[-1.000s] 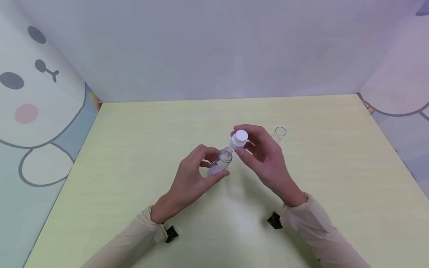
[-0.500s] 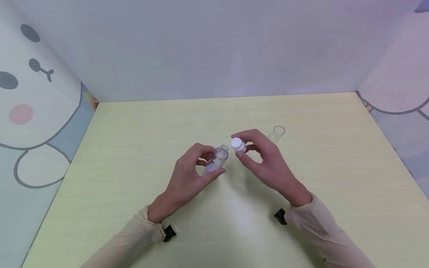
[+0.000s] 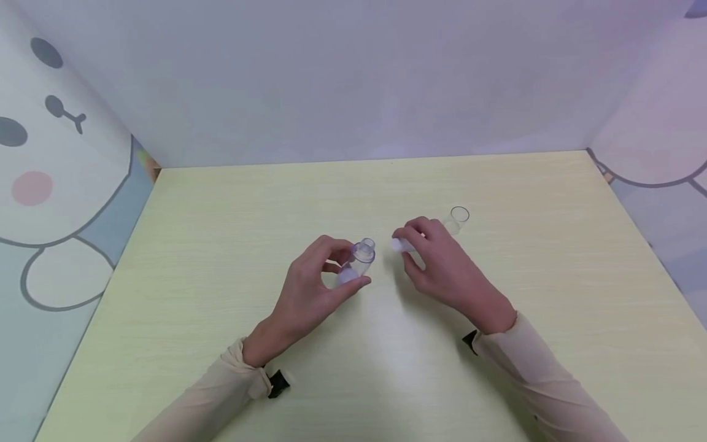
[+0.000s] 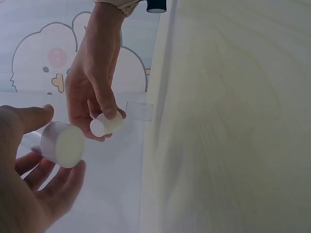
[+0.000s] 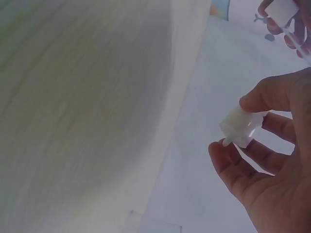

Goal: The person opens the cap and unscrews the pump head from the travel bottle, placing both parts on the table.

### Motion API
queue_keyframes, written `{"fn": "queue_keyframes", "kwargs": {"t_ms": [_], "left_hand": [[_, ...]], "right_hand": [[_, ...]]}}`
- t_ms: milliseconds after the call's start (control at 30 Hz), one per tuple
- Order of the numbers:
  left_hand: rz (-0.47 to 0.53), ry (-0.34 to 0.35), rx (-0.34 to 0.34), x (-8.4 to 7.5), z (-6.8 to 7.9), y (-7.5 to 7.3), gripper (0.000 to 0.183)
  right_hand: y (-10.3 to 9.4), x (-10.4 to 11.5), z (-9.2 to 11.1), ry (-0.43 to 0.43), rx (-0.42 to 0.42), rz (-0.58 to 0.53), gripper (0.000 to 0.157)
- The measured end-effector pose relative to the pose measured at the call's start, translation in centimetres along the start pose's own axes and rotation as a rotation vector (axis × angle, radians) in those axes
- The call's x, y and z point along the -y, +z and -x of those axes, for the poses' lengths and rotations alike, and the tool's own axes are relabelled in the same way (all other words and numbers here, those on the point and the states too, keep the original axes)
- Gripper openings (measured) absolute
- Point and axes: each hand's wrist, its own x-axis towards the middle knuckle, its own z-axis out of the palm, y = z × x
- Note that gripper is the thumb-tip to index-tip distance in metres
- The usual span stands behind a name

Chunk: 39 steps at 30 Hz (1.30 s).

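A small clear bottle (image 3: 363,259) with a whitish base is held between the thumb and fingers of my left hand (image 3: 309,285). Its open neck tilts up and right in the head view; the left wrist view shows the round white base (image 4: 70,146). Just right of it, my right hand (image 3: 444,270) pinches a white pump top (image 3: 401,245), tipped on its side and apart from the bottle. A small spout (image 5: 227,141) sticks out of the pump top in the right wrist view. Both hands are above the table.
A clear cylindrical cap (image 3: 457,221) stands on the pale wooden table (image 3: 232,215), right behind my right hand. A plain wall (image 3: 353,80) rises at the table's far edge, with cartoon-printed panels (image 3: 55,245) at the sides.
My right hand has drawn the pump top away from the bottle's neck to the right and turned it onto its side. My left hand and the bottle have barely shifted left.
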Motion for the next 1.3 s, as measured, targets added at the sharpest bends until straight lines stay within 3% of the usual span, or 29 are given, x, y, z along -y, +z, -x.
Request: {"fn": "queue_keyframes", "kwargs": {"t_ms": [400,833,1133,1300], "left_hand": [[-0.011,-0.007,0.005,0.2,0.0,0.2,0.051],[0.001,-0.014,0.000,0.3,0.0,0.3,0.049],[0.000,-0.020,-0.001,0.4,0.0,0.3,0.050],[0.005,-0.004,-0.008,0.4,-0.1,0.3,0.049]], "right_hand": [[0.4,-1.3,0.1,0.121,0.068,-0.011,0.031],[0.4,-2.3,-0.2,0.198,0.111,0.099,0.024],[0.7,-2.6,-0.6,0.167,0.123,0.242,0.011],[0.9,-2.8,-0.7,0.148,0.129,0.297,0.012]]}}
